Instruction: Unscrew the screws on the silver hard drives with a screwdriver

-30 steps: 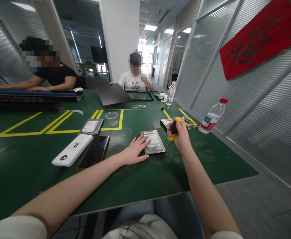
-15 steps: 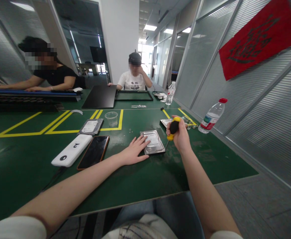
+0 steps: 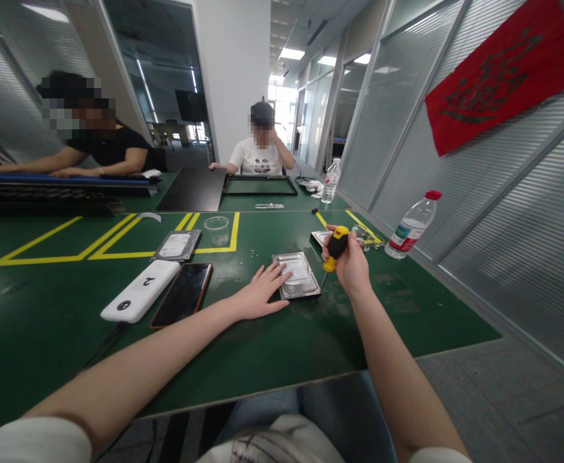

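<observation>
A silver hard drive (image 3: 301, 276) lies flat on the green table (image 3: 262, 350). My left hand (image 3: 262, 294) rests with spread fingers on its left side, fingertips over the label. In my right hand (image 3: 352, 260) is a yellow and black screwdriver (image 3: 338, 244), tilted, its tip down at the drive's right edge near the lower right corner. Exactly what the tip touches is too small to tell. Just behind my right hand lies another drive (image 3: 318, 239), partly hidden by it. Several tiny pieces (image 3: 253, 253) lie left of the first drive.
To the left are a white power bank (image 3: 139, 292), a dark phone (image 3: 182, 294), another drive (image 3: 176, 245) and a plastic cup (image 3: 217, 230). A bottle (image 3: 413, 225) stands at the right edge. Two people (image 3: 261, 154) sit across the table, with a black panel (image 3: 192, 188) and frame.
The screwdriver handle has turned slightly in my right hand, and those fingers have shifted a little. My left hand stays on the drive.
</observation>
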The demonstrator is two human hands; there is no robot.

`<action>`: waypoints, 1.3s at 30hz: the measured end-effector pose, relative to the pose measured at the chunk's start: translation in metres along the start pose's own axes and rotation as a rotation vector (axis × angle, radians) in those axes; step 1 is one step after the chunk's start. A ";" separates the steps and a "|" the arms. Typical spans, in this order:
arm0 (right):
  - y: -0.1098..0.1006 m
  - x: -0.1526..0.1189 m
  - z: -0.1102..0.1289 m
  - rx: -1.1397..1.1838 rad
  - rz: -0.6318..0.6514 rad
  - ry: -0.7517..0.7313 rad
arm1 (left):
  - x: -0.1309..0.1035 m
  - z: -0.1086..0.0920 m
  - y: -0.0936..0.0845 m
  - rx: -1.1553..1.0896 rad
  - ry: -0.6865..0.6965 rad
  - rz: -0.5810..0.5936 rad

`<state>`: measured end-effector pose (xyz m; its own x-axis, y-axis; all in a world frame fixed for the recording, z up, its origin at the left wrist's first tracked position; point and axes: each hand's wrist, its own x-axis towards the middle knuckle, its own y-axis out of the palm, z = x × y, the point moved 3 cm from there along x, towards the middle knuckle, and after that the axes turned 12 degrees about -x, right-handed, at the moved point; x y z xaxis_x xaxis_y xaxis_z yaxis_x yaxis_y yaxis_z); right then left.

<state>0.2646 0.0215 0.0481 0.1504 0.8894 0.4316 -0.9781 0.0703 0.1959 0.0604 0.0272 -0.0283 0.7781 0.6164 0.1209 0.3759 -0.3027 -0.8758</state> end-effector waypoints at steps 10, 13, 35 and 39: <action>-0.004 -0.001 0.002 -0.070 -0.016 -0.057 | 0.000 0.000 0.000 -0.005 0.006 -0.012; -0.002 0.001 0.001 -0.076 -0.008 -0.027 | 0.000 0.001 0.000 -0.009 0.004 -0.008; -0.008 -0.004 0.006 -0.239 -0.161 -0.142 | 0.001 0.001 0.000 -0.007 0.006 -0.008; -0.014 -0.003 0.011 -0.462 -0.197 -0.138 | 0.001 0.001 0.000 -0.003 0.003 -0.008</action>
<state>0.2797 0.0131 0.0538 0.3252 0.7735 0.5440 -0.8860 0.4503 -0.1106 0.0606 0.0280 -0.0286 0.7765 0.6167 0.1290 0.3836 -0.3002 -0.8733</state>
